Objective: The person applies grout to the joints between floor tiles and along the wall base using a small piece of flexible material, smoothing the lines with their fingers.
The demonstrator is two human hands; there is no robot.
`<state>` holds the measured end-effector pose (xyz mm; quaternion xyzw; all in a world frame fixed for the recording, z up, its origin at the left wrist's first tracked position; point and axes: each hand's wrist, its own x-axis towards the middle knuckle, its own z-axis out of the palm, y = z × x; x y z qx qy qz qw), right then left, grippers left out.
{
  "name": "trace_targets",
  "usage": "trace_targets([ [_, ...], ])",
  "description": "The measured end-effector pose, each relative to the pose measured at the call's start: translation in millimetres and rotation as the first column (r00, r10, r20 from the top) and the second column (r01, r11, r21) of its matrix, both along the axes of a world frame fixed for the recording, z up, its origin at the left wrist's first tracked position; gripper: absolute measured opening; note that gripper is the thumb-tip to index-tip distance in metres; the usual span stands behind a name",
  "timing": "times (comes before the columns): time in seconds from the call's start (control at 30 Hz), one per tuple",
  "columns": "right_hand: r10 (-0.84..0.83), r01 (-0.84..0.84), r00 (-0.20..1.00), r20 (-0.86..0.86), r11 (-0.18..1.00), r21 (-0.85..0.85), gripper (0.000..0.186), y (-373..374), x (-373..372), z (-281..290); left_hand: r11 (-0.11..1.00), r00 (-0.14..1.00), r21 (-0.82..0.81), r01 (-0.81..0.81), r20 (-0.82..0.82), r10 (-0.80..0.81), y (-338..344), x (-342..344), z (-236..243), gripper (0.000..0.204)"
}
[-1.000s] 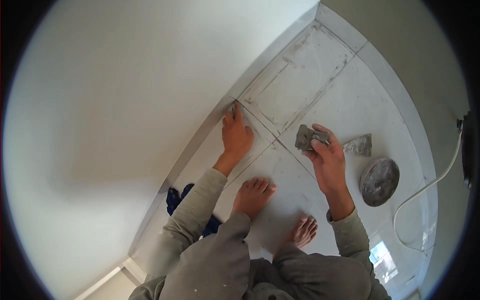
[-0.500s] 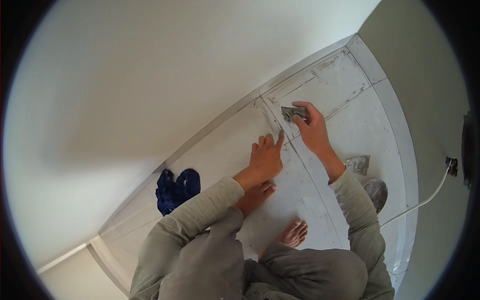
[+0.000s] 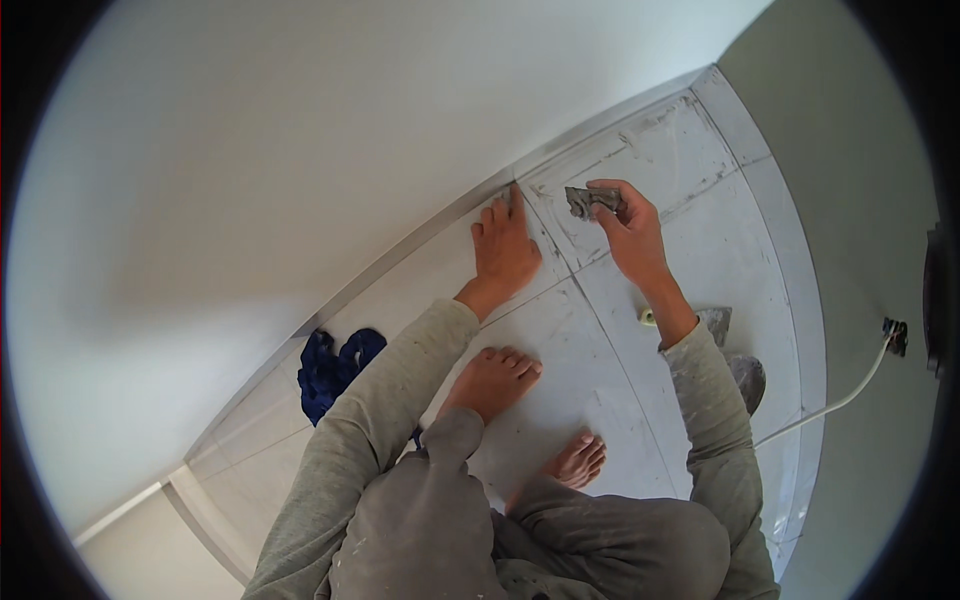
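Observation:
My left hand [image 3: 505, 250] lies over the pale floor tiles [image 3: 560, 330], its index finger stretched to where a tile joint meets the grey skirting [image 3: 430, 232]. The other fingers are slightly bent, and nothing shows in them. Between thumb and fingers, my right hand [image 3: 638, 240] pinches a small grey, smeared flat piece [image 3: 584, 203] above the tiles; its exact kind is unclear. Dark grey smears run along the joints around both hands. Partly behind my right wrist lies a putty knife [image 3: 714, 322] with a dirty blade and a light handle end.
A dark blue cloth [image 3: 330, 375] lies by the skirting at left. Beside my right forearm is a grey rounded object [image 3: 748, 380], partly covered. A white cable [image 3: 840, 405] runs from a wall opening [image 3: 895, 336] to the floor. My bare feet [image 3: 495, 380] are on the tiles.
My left hand has moved forward along the joint, up to the skirting. The right hand has shifted slightly forward, still pinching the grey piece. More of the putty knife's handle shows.

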<state>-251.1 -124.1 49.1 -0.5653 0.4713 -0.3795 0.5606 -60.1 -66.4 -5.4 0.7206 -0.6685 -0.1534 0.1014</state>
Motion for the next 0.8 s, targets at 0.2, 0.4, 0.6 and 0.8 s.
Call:
trace_targets([
  [0.2, -0.062, 0.065, 0.997, -0.039, 0.994, 0.083, 0.024, 27.9, -35.3, 2.6, 0.996, 0.997, 0.087, 0.023, -0.082, -0.016, 18.2, -13.8, 4.5, 0.084],
  [0.4, -0.141, 0.135, 0.989, 0.041, 0.983, 0.124, 0.025, 52.7, -39.4, -0.3, 0.992, 0.991, 0.122, -0.029, -0.124, 0.044, 40.1, -39.0, 9.3, 0.082],
  [0.6, -0.18, 0.163, 0.978, 0.106, 0.975, 0.153, 0.026, 67.1, -40.9, 1.3, 0.992, 0.991, 0.105, 0.067, -0.119, -0.054, 65.3, -52.7, 14.4, 0.083],
  [0.8, -0.268, 0.21, 0.946, 0.184, 0.935, 0.285, 0.028, 72.8, -33.7, 2.1, 0.978, 0.951, -0.03, 0.207, -0.23, -0.208, 106.0, -60.0, 15.3, 0.075],
])
